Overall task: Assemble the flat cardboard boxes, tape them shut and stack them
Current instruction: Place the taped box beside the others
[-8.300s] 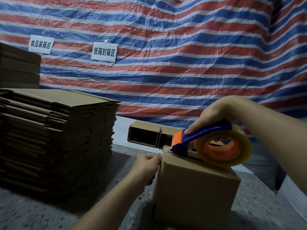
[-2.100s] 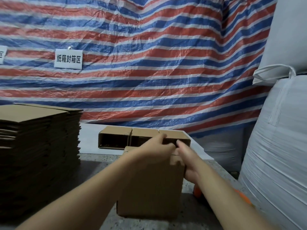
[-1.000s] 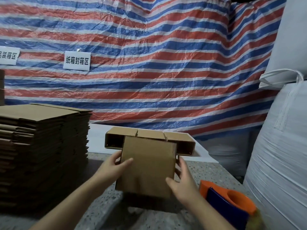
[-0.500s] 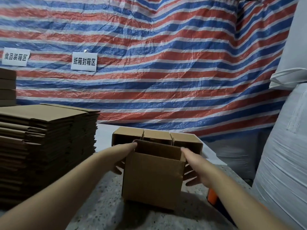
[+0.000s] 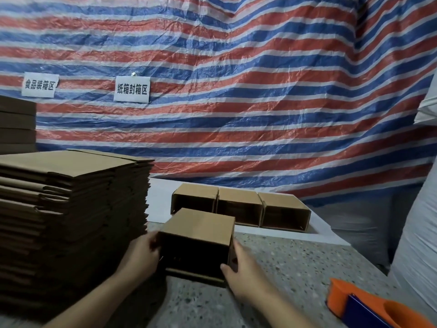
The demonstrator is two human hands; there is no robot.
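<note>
A brown cardboard box (image 5: 201,227) lies on its side on the speckled table (image 5: 295,261), its dark open end facing me. My left hand (image 5: 142,255) grips its left wall, thumb at the opening's edge. My right hand (image 5: 243,275) grips the lower right corner, thumb hooked over the rim. Behind it, a row of three assembled boxes (image 5: 238,201) lies on a white sheet (image 5: 319,229), open ends toward me. A tall stack of flat cardboard blanks (image 5: 71,209) stands at the left. The orange and blue tape dispenser (image 5: 369,306) rests at the bottom right.
A red, white and blue striped tarp (image 5: 236,91) with two paper signs (image 5: 132,89) closes the back. White bulk sacks (image 5: 421,245) stand at the right. More brown boxes (image 5: 16,124) are piled at the far left.
The box stood upright with its open top up half a second ago. It now lies tipped on its side, opening toward me, closer to the flat stack. Both hands stayed on it.
</note>
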